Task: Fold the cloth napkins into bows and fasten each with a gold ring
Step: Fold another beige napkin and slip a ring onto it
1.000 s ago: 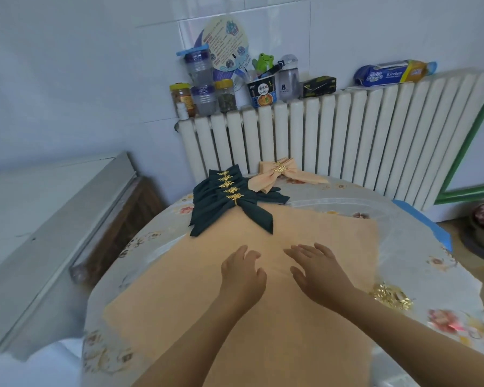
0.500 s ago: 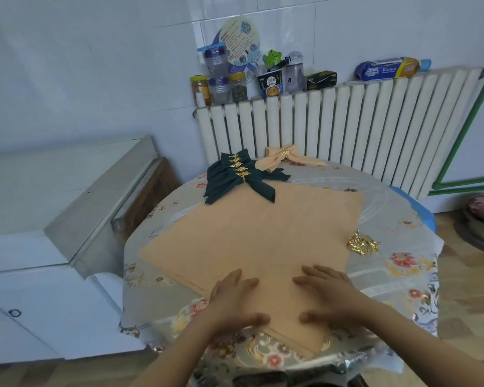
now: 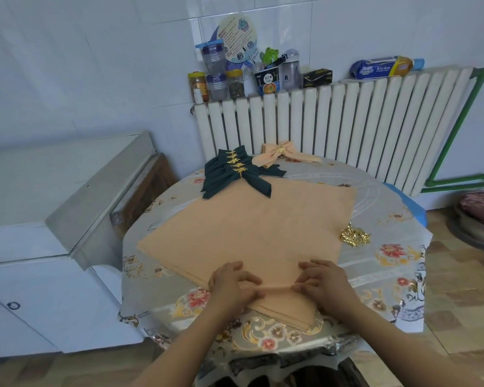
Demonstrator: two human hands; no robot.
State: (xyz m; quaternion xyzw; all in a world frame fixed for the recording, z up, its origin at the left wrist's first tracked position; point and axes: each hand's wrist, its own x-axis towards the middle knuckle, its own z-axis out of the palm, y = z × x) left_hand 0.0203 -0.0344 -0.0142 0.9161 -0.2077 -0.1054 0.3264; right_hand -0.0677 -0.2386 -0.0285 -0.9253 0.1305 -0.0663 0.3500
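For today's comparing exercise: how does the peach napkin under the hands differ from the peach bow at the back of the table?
The peach napkin lies spread flat; the peach bow is gathered into loops. The napkin has no ring; the bow has a gold ring at its middle. The left hand and right hand pinch a ridge in the napkin; nothing touches the bow. Both are peach cloth.

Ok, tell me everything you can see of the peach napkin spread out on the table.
The peach napkin is a large square of matte woven-looking cloth, lying flat on the round table with one corner towards the person. It looks like a stack, with layered edges showing at the near corner. The left hand and right hand pinch up a small ridge of it between them near that corner. Its far corner lies under the green bows. The gold rings sit just off its right edge.
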